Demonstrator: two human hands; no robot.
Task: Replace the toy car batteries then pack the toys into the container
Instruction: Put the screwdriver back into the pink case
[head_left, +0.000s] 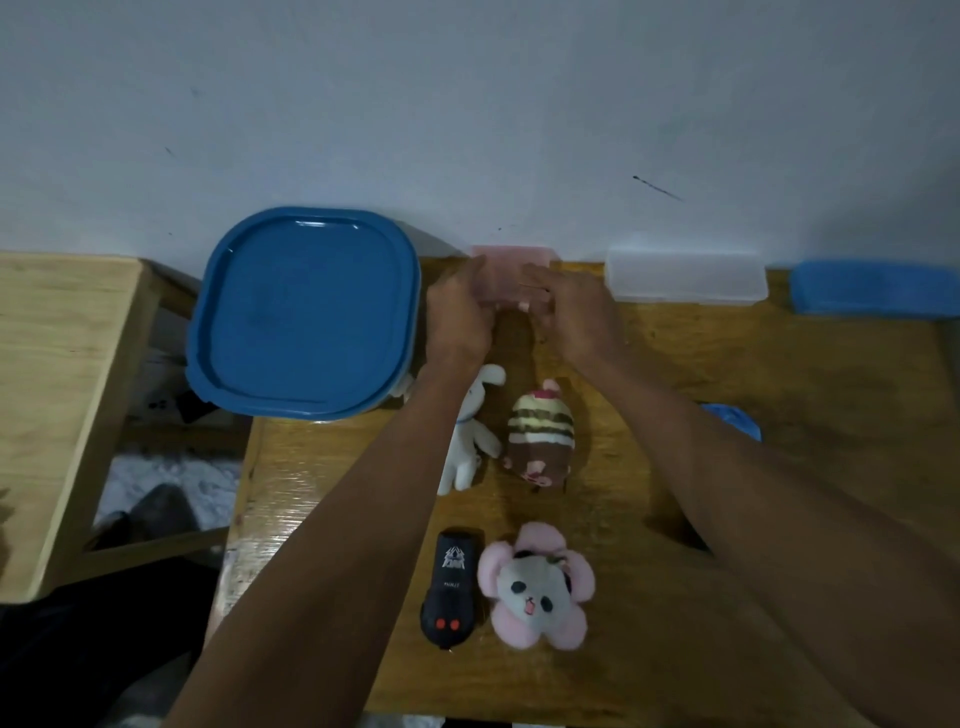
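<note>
Plain pale wall (467, 104) at the back, with a wooden table (649, 597) pushed right up against it. Both hands are reaching to the far edge, where a small pink translucent box (511, 260) sits against the wall. Left hand (460, 317) is curled around the box's left side, right hand (576, 317) has its fingers wrapped over the right side, so both are gripping it. It's blurry there, so I can't tell whether anything is being opened.

Big container with the blue lid (306, 312) sits at the table's left end, lid on. Between the forearms lie a white bunny plush (470, 441) and a striped cake plush (540, 436), side by side. Nearer the person are a black toy car (449, 587) with two red dots and a pink flower panda plush (537, 587), just beside each other.

Along the wall to the right: a clear flat case (685, 275) and a blue case (878, 288). A lighter wooden table (47, 364) stands off to the left.
</note>
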